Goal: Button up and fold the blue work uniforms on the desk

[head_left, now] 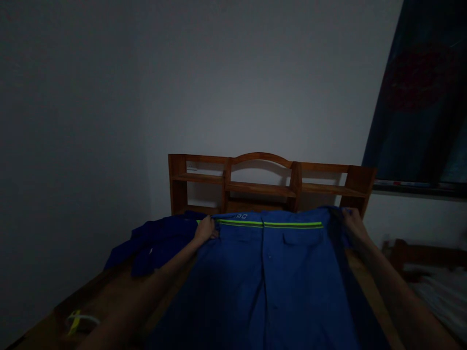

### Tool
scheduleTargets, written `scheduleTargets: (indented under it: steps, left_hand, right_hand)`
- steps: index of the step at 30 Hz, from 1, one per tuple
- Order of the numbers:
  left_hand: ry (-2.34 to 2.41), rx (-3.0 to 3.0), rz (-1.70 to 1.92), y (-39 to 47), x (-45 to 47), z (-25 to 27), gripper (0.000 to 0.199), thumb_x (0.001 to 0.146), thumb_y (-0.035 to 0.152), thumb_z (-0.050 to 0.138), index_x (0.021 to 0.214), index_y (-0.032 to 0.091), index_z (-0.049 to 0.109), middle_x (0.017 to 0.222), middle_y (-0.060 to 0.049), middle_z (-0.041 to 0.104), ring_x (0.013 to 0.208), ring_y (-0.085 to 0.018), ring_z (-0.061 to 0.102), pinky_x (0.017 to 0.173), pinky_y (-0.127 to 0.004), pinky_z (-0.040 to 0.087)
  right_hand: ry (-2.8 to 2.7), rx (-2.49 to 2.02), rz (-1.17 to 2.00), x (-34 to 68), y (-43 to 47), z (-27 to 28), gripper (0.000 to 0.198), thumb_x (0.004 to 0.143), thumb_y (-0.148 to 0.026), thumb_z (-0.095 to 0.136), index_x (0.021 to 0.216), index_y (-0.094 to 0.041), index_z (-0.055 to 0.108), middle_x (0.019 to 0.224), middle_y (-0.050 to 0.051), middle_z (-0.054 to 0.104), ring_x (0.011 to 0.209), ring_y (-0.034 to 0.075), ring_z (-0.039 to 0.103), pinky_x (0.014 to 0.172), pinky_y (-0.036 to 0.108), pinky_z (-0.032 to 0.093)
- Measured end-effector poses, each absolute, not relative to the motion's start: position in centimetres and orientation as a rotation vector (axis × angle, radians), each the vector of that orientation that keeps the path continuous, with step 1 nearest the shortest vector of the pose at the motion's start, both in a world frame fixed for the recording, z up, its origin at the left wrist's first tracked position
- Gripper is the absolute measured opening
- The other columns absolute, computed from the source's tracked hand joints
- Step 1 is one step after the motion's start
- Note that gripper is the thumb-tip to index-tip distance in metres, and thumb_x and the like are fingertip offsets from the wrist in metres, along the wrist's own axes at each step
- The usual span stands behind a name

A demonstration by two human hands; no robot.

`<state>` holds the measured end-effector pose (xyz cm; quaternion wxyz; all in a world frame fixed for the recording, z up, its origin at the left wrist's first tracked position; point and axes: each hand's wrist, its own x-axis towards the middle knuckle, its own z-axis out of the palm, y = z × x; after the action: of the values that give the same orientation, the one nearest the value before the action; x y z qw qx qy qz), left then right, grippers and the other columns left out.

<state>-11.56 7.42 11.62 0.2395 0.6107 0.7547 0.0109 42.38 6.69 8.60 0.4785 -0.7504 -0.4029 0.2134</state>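
A blue work jacket (302, 272) with a yellow-green stripe, a chest pocket flap and a buttoned front spreads out before me. My left hand (206, 230) is closed on its upper left side, close to some pale lettering. On the opposite upper side, my right hand (353, 224) grips the fabric, with darker cloth hanging below it. The jacket's lower part runs out of the bottom of the view. Beside my left forearm, a darker blue garment (166, 238) lies bunched on the wooden surface (113, 287).
A wooden shelf unit (260, 186) with an arched top stands against the pale wall at the back. At lower left lies a white and yellow item (75, 322), blurred. A dark window (419, 107) and wooden furniture with pale cloth (441, 291) are on the right.
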Motion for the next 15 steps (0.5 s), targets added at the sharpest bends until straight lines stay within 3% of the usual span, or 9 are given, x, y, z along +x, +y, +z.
scheduleTargets:
  steps: [4, 8, 12, 15]
  left_hand:
    - [2.135, 1.603, 0.591, 7.1, -7.8, 11.6, 0.037, 0.094, 0.026, 0.017, 0.116, 0.016, 0.045, 0.103, -0.011, 0.064, 0.084, -0.015, 0.065, 0.069, -0.024, 0.049]
    - [2.147, 1.655, 1.036, 5.6, -5.0, 10.5, 0.037, 0.093, 0.029, 0.028, 0.127, 0.017, 0.035, 0.114, -0.012, 0.058, 0.102, -0.021, 0.058, 0.086, -0.033, 0.045]
    - [2.167, 2.026, 0.717, 3.5, -5.2, 7.4, 0.061, 0.085, 0.025, 0.047, 0.139, 0.018, 0.021, 0.135, -0.014, 0.04, 0.123, -0.027, 0.039, 0.101, -0.042, 0.031]
    - [2.203, 2.133, 0.251, 2.6, -6.7, 5.4, 0.065, 0.079, 0.017, 0.052, 0.139, 0.025, 0.027, 0.121, -0.012, 0.046, 0.111, -0.027, 0.048, 0.093, -0.039, 0.036]
  right_hand:
    - [-1.414, -1.83, 0.273, 42.1, 9.2, 10.3, 0.051, 0.086, -0.052, 0.039, 0.118, -0.012, 0.043, 0.102, 0.018, 0.059, 0.088, 0.026, 0.058, 0.082, 0.04, 0.043]
    - [-1.989, -1.813, -0.125, 41.4, 8.8, 9.1, 0.055, 0.088, -0.052, 0.035, 0.118, -0.007, 0.044, 0.091, 0.018, 0.061, 0.079, 0.027, 0.059, 0.077, 0.039, 0.043]
    - [-2.339, -1.864, 0.009, 41.2, 6.1, 4.8, 0.053, 0.087, -0.05, 0.038, 0.123, -0.012, 0.046, 0.081, 0.014, 0.064, 0.076, 0.027, 0.061, 0.072, 0.036, 0.044]
    - [-2.492, -1.932, 0.25, 41.0, 4.0, 2.2, 0.046, 0.087, -0.042, 0.04, 0.126, -0.019, 0.049, 0.086, 0.013, 0.065, 0.079, 0.026, 0.063, 0.069, 0.035, 0.045]
